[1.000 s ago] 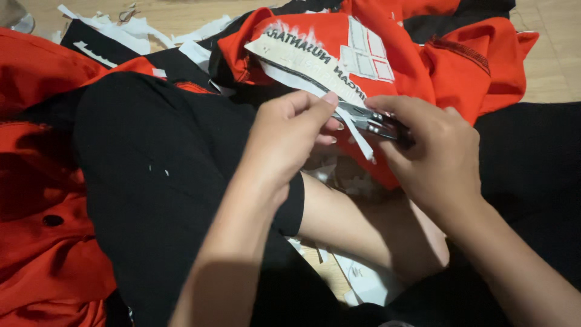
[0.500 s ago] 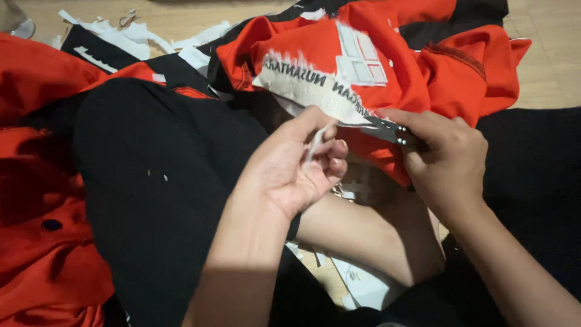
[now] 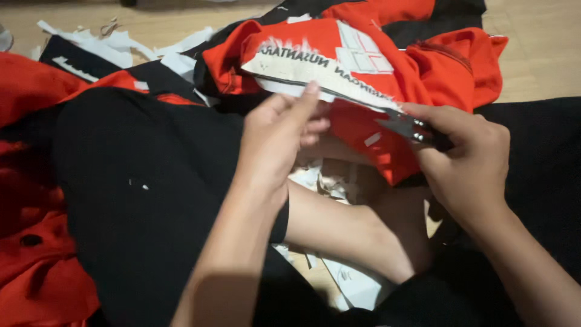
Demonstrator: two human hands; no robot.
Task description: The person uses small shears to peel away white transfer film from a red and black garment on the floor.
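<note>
The white backing strip (image 3: 315,75), printed with dark lettering, lies along the edge of the orange-red and black garment (image 3: 423,60) draped over my lap, just above both hands. My left hand (image 3: 275,142) pinches the lower edge of that strip between thumb and fingers (image 3: 310,92), which are closed on the material and raised against it. My right hand (image 3: 469,160) is closed around a small pair of dark thread snips (image 3: 408,126), the blades pointing left toward the seam where the strip meets the orange cloth.

Compared with half a second ago, the left hand has moved up and forward: then it hung lower with a loose white sliver between the fingers, now it is back on the strip itself. The right hand has drawn slightly to the right, so the blades stand near the strip's right end and apart from the left hand. I judge this to be a re-grip between cuts, with the strip pulled taut for the next pass of the blades; whether the blades are open or closed I cannot tell.

White paper-like scraps (image 3: 121,45) lie on the wooden floor (image 3: 538,66) beyond the garment, and more trimmings (image 3: 339,278) sit beneath my bare knee (image 3: 375,236). Black fabric (image 3: 139,181) covers the left of my lap, specked with small white bits.
</note>
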